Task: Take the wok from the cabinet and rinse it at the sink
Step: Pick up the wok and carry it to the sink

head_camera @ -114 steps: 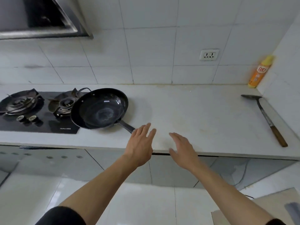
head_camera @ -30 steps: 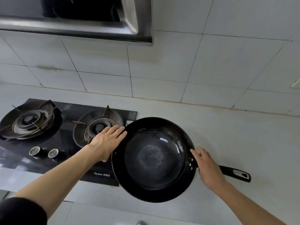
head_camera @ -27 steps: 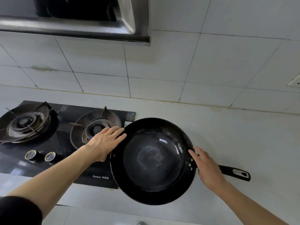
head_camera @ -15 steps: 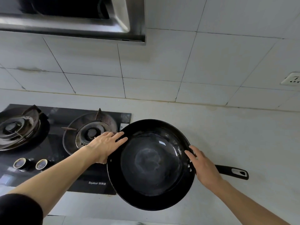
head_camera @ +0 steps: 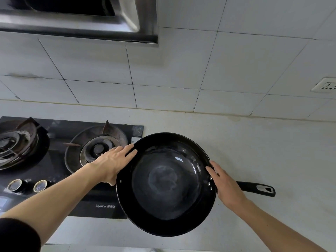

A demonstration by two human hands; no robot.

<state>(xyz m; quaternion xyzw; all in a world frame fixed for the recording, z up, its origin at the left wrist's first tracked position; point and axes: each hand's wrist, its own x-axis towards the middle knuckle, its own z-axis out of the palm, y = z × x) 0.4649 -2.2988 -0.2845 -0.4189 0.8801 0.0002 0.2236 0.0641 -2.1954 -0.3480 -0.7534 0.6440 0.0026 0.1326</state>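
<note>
Since the rigid, likely heavy wok [head_camera: 166, 184] sits between flat-fingered left hand [head_camera: 111, 163] and right hand [head_camera: 226, 186], neither gripping, its handle [head_camera: 256, 189] just beyond the right palm looks the surer hold.

The right hand [head_camera: 227, 186] hides where the wok [head_camera: 166, 184] meets its handle [head_camera: 258, 188].

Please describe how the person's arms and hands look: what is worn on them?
Both forearms are bare. The left hand and right hand wear no gloves, rings or watch. A dark, black-looking sleeve covers the left upper arm at the lower left corner. No right sleeve is visible.
</note>
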